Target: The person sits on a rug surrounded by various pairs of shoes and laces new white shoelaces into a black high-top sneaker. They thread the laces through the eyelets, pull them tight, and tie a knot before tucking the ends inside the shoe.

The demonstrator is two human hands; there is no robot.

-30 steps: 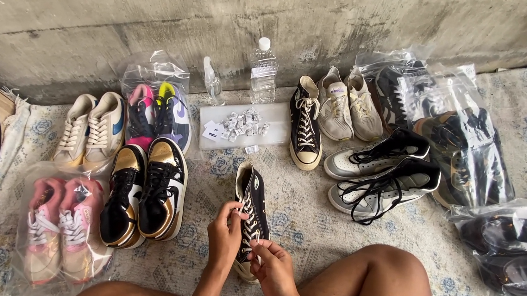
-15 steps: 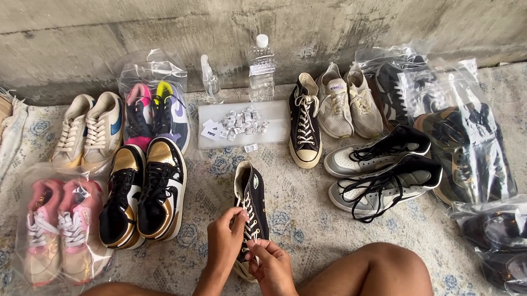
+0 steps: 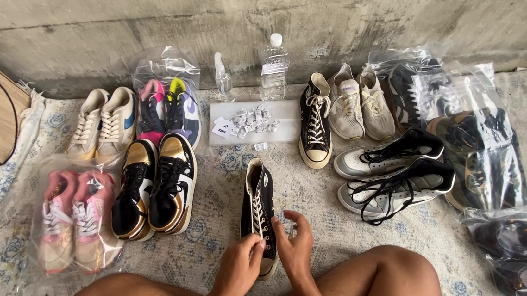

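A black high-top sneaker with white laces lies on the patterned mat just in front of me, toe towards me. My left hand pinches its laces near the toe end. On the shoe's right side my right hand touches it with fingers curled at the laces. Its matching black high-top stands further back, right of a white tray. My bare knees frame the bottom of the view.
Gold-and-black sneakers lie left of the shoe; pink pairs in plastic bags, beige sneakers, grey-black sneakers and bagged dark shoes surround it. A water bottle, a small spray bottle and wrapped packets stand by the concrete wall.
Both hands have worked slightly along the laces of the black high-top; the shoe stays in place. The view has barely shifted.
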